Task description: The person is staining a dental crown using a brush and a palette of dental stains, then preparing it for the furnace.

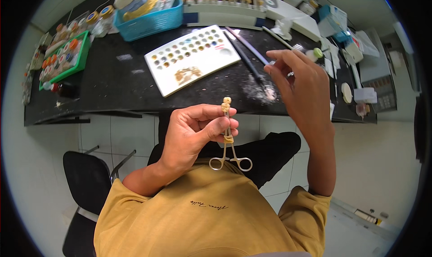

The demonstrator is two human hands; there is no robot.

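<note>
Left hand [191, 133]: fingers pinch a hemostat [231, 151], rings toward the torso.
Tooth crowns [226, 105]: at the hemostat's tip, near the counter's [112, 88] front edge.
Right hand [302, 84]: fingers curled near a lavender rod [247, 45]; cannot tell whether gripping it.
Palette [204, 66]: on the counter.

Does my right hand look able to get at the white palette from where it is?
Probably yes: the right hand is to the right of the white palette, and only the slim dark stick and lavender stick show between them, nothing tall.

Free countertop [112, 81] left of palette [204, 69]
</note>
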